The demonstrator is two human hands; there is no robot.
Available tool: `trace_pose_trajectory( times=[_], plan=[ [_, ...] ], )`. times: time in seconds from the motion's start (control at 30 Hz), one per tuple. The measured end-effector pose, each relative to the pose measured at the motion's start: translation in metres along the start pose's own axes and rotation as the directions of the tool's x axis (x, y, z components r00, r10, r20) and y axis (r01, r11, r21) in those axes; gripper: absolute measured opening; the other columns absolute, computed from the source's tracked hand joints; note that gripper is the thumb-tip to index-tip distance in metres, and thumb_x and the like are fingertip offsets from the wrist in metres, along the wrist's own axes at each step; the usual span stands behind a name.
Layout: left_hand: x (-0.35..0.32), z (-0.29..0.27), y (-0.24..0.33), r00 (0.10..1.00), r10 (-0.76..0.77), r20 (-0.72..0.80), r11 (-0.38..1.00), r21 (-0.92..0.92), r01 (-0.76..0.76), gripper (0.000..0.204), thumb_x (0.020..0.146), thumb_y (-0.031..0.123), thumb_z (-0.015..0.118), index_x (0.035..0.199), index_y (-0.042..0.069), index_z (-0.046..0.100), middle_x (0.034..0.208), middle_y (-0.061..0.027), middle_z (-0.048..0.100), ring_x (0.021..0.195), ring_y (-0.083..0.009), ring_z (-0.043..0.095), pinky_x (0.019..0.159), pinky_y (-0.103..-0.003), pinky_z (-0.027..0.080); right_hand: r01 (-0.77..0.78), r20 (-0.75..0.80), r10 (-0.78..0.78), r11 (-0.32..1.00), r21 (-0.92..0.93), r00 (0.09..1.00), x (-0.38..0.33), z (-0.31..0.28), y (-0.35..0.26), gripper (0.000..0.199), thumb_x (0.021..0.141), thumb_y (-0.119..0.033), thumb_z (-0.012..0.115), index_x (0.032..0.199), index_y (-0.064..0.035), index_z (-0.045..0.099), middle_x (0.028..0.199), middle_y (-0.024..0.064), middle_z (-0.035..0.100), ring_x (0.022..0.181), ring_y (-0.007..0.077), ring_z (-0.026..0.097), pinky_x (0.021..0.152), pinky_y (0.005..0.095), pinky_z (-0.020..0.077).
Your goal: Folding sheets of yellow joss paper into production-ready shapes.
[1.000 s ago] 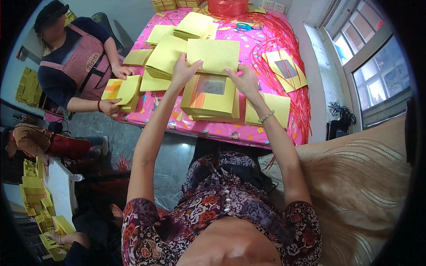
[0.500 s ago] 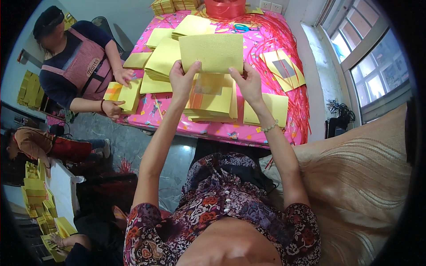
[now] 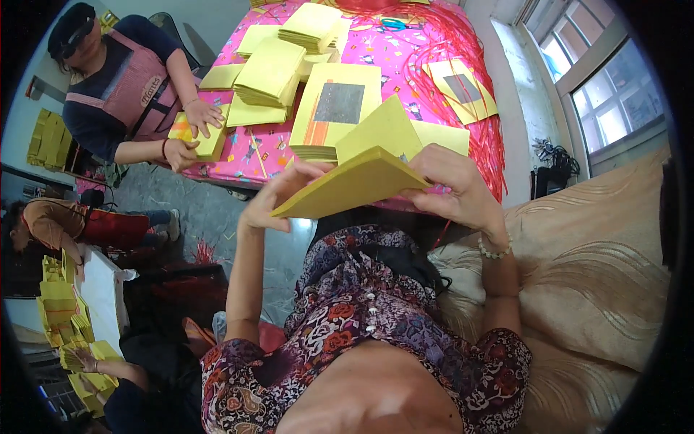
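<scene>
Grasping the sheets (image 3: pixel 347 189), tilted, from two sides: wrapped around at the left end by left grip (image 3: pixel 278 194), pinched at the right end by right grip (image 3: pixel 459 184). Better to pinch softly there, so as not to crease the corner. Mind the raised leaf (image 3: pixel 379 128), between the grips toward the far side; carefully bring it down flat, edges even. Avoid brushing the pile (image 3: pixel 329 108) on the counter (image 3: pixel 372 52), beyond left grip.

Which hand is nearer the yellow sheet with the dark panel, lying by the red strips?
Right. The right hand is directly below the yellow sheet in the picture; the left hand is farther off, below and well to its left.
</scene>
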State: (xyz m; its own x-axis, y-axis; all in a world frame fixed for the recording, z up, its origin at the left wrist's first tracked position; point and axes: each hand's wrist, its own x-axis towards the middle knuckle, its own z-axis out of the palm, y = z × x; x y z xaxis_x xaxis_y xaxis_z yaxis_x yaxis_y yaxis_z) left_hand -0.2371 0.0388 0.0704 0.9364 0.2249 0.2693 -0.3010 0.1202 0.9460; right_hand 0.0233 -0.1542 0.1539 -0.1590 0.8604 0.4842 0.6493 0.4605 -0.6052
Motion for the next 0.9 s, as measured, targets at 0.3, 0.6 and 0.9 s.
trace_pose_trajectory(
  times=[0.3, 0.6, 0.9],
  plan=[
    [0.059, 0.006, 0.000, 0.995, -0.074, 0.061, 0.987, 0.146, 0.064, 0.082, 0.085, 0.042, 0.067, 0.143, 0.000, 0.028, 0.140, -0.0127, 0.041, 0.131, -0.0206, 0.038, 0.108, -0.036, 0.031, -0.008, 0.102, -0.002, 0.995, 0.098, 0.995, -0.006, 0.010, -0.025, 0.017, 0.071, -0.006, 0.074, 0.079, 0.0000, 0.060, 0.096, 0.0089, 0.061, 0.080, 0.0233, 0.059, 0.071, 0.0308, 0.0471],
    [0.057, 0.023, -0.005, 0.947, -0.315, 0.063, 0.949, 0.050, 0.312, 0.041, 0.098, 0.025, 0.053, 0.129, -0.001, 0.050, 0.115, -0.0023, 0.062, 0.101, -0.0061, 0.055, 0.089, -0.024, 0.045, -0.136, 0.022, 0.135, 0.990, 0.031, 0.991, -0.027, 0.013, -0.005, 0.023, 0.076, -0.009, 0.075, 0.078, 0.0023, 0.055, 0.113, 0.0116, 0.045, 0.079, 0.0163, 0.055, 0.070, 0.0294, 0.0471],
    [0.045, 0.027, 0.014, 0.939, -0.340, -0.052, 0.910, 0.232, 0.343, 0.056, 0.096, 0.040, 0.051, 0.134, -0.001, 0.043, 0.123, -0.0119, 0.055, 0.116, -0.0161, 0.048, 0.099, -0.030, 0.038, -0.242, 0.035, 0.240, 0.964, 0.112, 0.970, -0.031, 0.019, 0.013, 0.026, 0.080, -0.012, 0.073, 0.082, 0.0042, 0.054, 0.116, 0.0135, 0.044, 0.092, 0.0230, 0.058, 0.078, 0.0333, 0.0501]
  ],
)
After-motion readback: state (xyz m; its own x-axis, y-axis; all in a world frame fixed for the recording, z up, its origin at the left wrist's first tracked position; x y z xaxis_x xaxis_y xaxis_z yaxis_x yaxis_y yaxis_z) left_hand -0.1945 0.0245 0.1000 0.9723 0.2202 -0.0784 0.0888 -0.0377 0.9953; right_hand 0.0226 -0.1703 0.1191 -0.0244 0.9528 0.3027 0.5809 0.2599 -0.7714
